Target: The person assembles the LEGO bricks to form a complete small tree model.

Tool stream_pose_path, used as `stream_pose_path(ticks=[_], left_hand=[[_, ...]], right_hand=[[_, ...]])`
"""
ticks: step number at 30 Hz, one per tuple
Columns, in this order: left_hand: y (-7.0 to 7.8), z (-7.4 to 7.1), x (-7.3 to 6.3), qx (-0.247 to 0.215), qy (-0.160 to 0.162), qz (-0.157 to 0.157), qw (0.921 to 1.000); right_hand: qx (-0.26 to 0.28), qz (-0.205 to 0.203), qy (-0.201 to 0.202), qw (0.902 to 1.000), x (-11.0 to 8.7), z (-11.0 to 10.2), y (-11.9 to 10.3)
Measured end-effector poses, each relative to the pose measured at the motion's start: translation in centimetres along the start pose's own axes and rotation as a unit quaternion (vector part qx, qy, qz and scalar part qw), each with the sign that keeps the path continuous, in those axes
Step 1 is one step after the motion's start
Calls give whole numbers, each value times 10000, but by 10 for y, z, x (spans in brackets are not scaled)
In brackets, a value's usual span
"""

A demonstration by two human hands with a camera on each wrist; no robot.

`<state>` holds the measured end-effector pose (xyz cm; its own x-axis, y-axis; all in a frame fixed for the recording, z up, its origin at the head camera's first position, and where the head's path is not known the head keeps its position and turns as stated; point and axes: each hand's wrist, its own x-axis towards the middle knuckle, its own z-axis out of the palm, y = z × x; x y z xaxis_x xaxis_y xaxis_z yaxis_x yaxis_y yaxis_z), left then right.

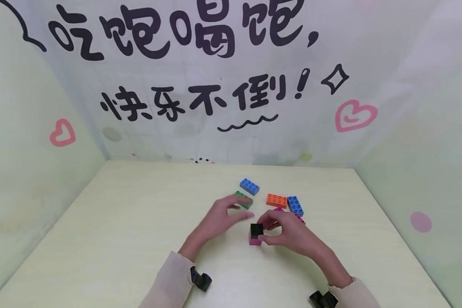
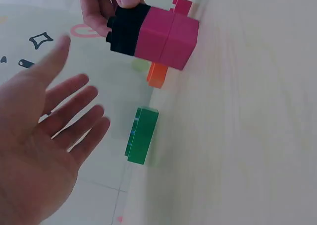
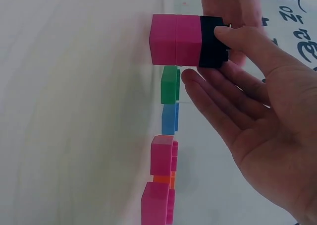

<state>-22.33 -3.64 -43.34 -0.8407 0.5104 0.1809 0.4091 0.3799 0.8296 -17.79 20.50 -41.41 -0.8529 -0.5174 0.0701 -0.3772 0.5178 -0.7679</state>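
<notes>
My right hand (image 1: 290, 231) pinches a black brick (image 1: 256, 230) between thumb and fingers. Beneath the black brick are two pink bricks (image 3: 176, 40), joined with it into one small upright stack. Just left of this stack, my left hand (image 1: 219, 218) has its fingers spread and holds nothing. In the left wrist view its palm faces the stack across a gap. Behind the left fingertips lies a green brick (image 2: 142, 136), partly covered by them in the head view.
Farther back lie a blue brick (image 1: 249, 186), an orange brick (image 1: 276, 200) and a second blue brick (image 1: 295, 205). Pink bricks (image 3: 162, 155) lie behind my right hand, which partly hides them in the head view. Printed walls (image 1: 231, 141) enclose the pale table (image 1: 119, 239).
</notes>
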Motion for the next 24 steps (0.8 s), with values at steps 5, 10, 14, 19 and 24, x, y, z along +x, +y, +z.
stream_pose_path(ticks=[5,10,14,19,24], left_hand=[[-15,-4,14,1647,386,22,9856],[-24,0,20,2501,54,75,9682],[-18,1,19,2840,40,-50,9588],[-9,2,19,2912,259,-96,9563],[-9,7,20,2743,225,-100,9613]], right_hand=[[29,41,-13,10000,1,1,-1],[-99,99,-44,9999,1,3,-2],[-142,87,-70,9998,2,2,-4],[-181,9,-67,9998,1,0,-5],[-131,103,-47,9999,-3,-2,-4]])
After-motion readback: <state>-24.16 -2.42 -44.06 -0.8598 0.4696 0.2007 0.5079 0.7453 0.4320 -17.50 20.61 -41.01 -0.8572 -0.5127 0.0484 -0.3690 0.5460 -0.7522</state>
